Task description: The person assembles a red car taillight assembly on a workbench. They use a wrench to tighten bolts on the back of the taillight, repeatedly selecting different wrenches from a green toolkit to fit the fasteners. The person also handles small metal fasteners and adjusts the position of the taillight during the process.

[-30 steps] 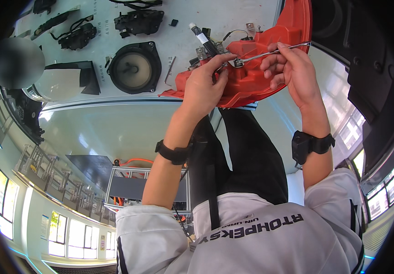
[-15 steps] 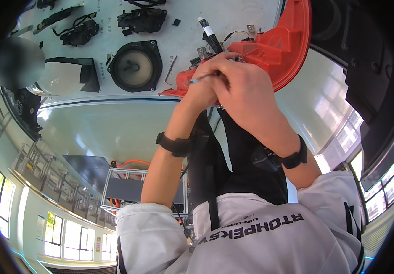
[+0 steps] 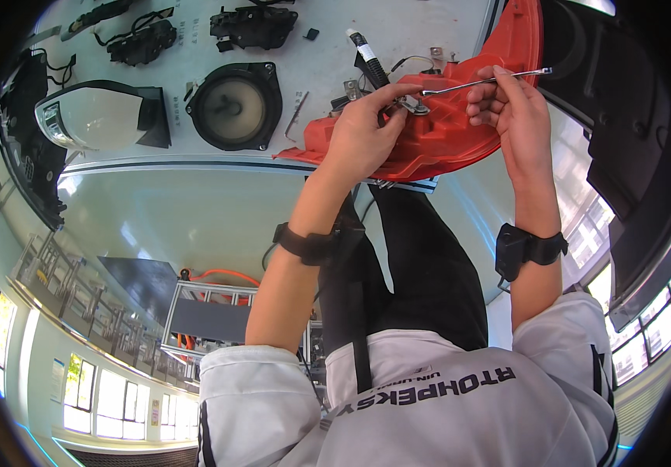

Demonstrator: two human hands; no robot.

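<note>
A red plastic lamp-like housing [image 3: 444, 140] lies at the table's front edge. My left hand [image 3: 366, 128] is closed, thumb and index finger pinching at a small metal fitting [image 3: 417, 107] on the housing; the palm hides part of the grip. Above the housing's right part, my right hand [image 3: 513, 109] holds a slim silver wrench [image 3: 483, 82] between thumb and fingertips. The wrench lies nearly level, its left end close to my left index finger. Behind the left hand, a black corrugated cable sleeve with white wrapping [image 3: 364, 53] stands up from the housing.
Left of the housing are a thin L-shaped key [image 3: 296, 115], a round black speaker [image 3: 234, 107] and a white mirror cover [image 3: 98, 117]. Black latch-like parts [image 3: 254, 28] lie farther back. A large dark panel [image 3: 623, 140] borders the right side.
My hands were crossed close together over the housing. Now the right hand has moved away to the right with the wrench, while the left stays at the housing. The view has shifted slightly.
</note>
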